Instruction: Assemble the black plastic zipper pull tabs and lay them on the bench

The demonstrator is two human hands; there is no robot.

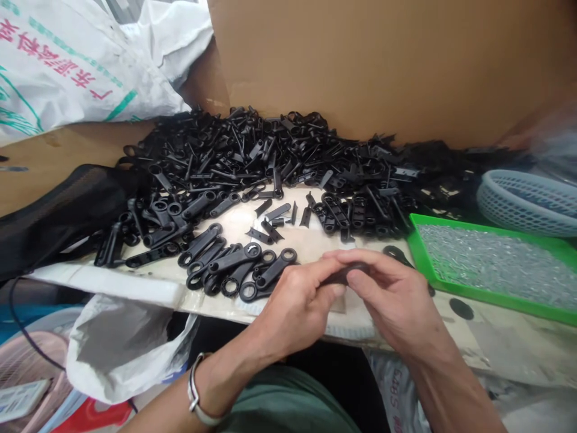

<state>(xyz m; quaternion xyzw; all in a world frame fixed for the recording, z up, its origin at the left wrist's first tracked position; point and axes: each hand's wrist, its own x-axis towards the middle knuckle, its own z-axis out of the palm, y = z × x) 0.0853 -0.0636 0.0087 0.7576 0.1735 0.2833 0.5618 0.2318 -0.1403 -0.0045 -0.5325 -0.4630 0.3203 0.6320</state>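
My left hand [300,304] and my right hand [396,297] meet near the table's front edge. Between them, both pinch one black plastic part [345,273], mostly covered by my fingers. Just left of my left hand lies a group of black ring-ended parts [234,258]. Beyond my hands, several small black pieces [279,211] lie loose on the pale table [243,216]. A large heap of black parts [252,144] spreads along the back.
A green tray [419,252] of small metal pieces stands at the right, with a grey-blue basket [527,204] behind it. White sacks [67,66] are at the upper left. An open white bag [121,349] hangs below the table's left front edge. Cardboard [383,66] rises behind.
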